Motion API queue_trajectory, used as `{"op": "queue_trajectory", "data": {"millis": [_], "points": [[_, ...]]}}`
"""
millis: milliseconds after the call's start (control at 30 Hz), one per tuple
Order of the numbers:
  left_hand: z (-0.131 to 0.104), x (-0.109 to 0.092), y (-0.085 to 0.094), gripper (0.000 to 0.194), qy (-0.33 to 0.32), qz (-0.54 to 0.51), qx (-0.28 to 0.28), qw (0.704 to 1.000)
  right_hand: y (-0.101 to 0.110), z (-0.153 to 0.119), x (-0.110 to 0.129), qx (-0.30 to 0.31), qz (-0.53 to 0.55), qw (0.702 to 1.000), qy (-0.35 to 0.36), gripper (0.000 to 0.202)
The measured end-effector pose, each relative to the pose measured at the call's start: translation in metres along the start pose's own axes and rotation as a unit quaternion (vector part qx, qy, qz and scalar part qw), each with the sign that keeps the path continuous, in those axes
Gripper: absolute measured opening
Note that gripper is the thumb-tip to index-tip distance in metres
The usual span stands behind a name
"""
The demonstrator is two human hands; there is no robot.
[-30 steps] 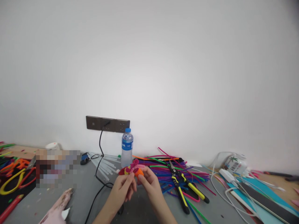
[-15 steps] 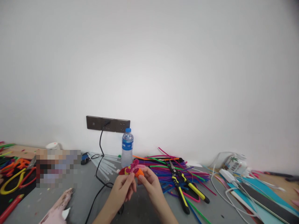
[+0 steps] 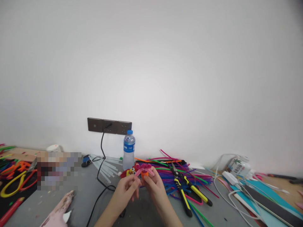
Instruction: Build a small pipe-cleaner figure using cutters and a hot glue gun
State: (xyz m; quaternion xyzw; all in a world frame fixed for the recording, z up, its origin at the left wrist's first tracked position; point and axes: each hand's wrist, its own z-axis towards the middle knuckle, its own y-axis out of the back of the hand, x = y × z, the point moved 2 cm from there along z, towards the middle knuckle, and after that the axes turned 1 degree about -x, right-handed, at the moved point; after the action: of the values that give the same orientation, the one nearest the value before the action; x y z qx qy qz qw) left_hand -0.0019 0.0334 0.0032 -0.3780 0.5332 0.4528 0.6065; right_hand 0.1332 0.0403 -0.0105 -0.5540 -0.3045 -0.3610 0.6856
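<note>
Fingers (image 3: 135, 183) of your left hand (image 3: 127, 189) pinch a pink end of the small pink-and-orange fuzzy piece (image 3: 145, 170), while your right hand (image 3: 155, 186) grips its orange part. To your right, black-and-yellow metal pliers (image 3: 181, 193) lie on multicoloured fuzzy stems (image 3: 163, 173); just beyond your left hand shows a red-and-yellow fuzzy figure (image 3: 129, 172), held or resting you cannot tell, with a clear, blue-capped plastic bottle (image 3: 129, 154) upright farther back.

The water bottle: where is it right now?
The bottle stands upright near the wall, just left of the pipe cleaners, beyond the hands.
</note>
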Motion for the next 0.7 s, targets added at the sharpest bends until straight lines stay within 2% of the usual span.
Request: {"op": "queue_trajectory", "data": {"millis": [167, 333, 500, 700], "points": [[0.001, -0.001, 0.001, 0.051, 0.009, 0.008, -0.013, 1.000, -0.002, -0.001, 0.005, -0.008, -0.008, 1.000, 0.016, 0.032], [-0.001, 0.001, -0.001, 0.033, -0.032, 0.014, -0.046, 0.998, -0.005, -0.001, 0.006, -0.026, -0.045, 0.995, 0.080, 0.035], [-0.003, 0.002, -0.004, 0.036, -0.069, -0.025, -0.030, 0.997, -0.004, -0.001, 0.002, -0.071, -0.102, 0.982, 0.140, 0.033], [0.001, 0.013, -0.001, 0.048, -0.036, -0.090, -0.071, 0.993, 0.000, -0.003, 0.002, -0.093, -0.149, 0.970, 0.169, 0.021]]}}
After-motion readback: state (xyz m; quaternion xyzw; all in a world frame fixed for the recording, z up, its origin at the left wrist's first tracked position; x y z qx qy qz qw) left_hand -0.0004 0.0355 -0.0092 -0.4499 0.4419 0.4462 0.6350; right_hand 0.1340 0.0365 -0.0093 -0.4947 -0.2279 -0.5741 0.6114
